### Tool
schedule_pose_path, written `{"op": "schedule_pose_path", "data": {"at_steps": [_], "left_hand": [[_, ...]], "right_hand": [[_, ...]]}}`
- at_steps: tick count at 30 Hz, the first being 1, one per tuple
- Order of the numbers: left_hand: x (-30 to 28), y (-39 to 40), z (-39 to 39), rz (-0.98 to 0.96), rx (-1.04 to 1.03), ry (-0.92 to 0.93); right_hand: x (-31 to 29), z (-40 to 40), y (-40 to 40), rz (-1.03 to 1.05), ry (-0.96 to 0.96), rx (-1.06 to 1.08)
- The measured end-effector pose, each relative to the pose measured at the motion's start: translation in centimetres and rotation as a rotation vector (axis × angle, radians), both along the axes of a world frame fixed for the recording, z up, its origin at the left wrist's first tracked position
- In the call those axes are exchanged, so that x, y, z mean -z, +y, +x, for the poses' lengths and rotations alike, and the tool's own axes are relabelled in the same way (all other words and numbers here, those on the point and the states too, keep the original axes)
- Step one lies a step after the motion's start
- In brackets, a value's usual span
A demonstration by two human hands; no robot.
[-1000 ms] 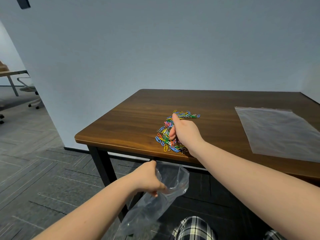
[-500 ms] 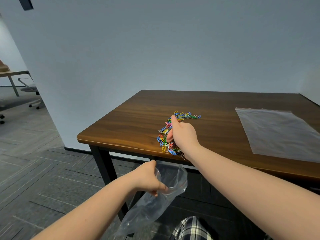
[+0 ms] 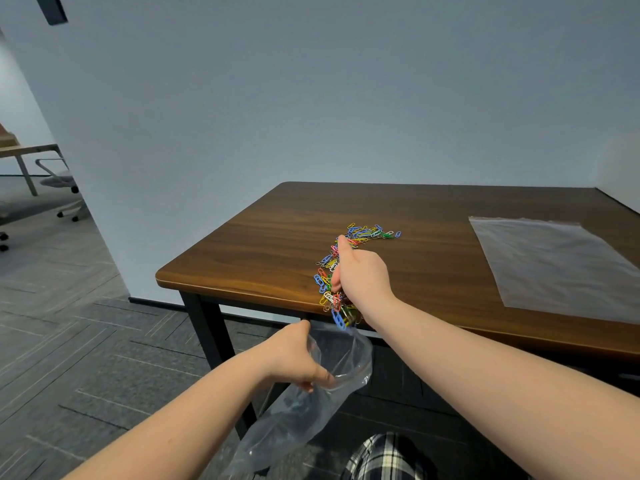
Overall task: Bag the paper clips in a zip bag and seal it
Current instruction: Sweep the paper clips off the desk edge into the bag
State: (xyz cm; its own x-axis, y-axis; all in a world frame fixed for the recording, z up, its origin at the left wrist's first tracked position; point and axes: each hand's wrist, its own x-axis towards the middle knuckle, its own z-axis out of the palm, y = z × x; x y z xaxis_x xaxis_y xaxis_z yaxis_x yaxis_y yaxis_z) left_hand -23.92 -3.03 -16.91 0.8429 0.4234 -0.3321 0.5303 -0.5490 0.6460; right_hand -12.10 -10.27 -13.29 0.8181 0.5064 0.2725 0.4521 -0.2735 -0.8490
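Observation:
A pile of coloured paper clips [image 3: 360, 233] lies on the brown wooden table [image 3: 277, 244], stretching from mid-table to its front edge. My right hand [image 3: 360, 271] rests edge-on against the pile, fingers cupped around clips [image 3: 327, 278]. Several clips [image 3: 341, 318] hang over the table's front edge. Just below that edge my left hand [image 3: 294, 358] grips the rim of a clear zip bag [image 3: 311, 410], holding its mouth open under the overhanging clips. The bag's body hangs down toward the floor.
A second clear zip bag [image 3: 554, 261] lies flat on the table at the right. The table stands against a pale wall. Grey carpet floor lies to the left, with an office chair [image 3: 59, 181] and another desk far left. Plaid trousers [image 3: 381, 459] show at the bottom.
My right hand has swept the clips toward me along the table, and some now hang over the front edge above the bag. My left hand keeps the bag open below.

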Motion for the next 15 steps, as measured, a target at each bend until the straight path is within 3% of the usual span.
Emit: {"op": "schedule_pose_path", "data": {"at_steps": [5,15], "left_hand": [[-0.3,-0.2,-0.4,0.004,0.004,-0.001],[-0.9,-0.7,-0.8,0.048,0.027,0.012]], "right_hand": [[0.3,-0.4,0.3,-0.026,-0.021,0.009],[0.3,-1.7,0.3,0.079,0.135,-0.018]]}}
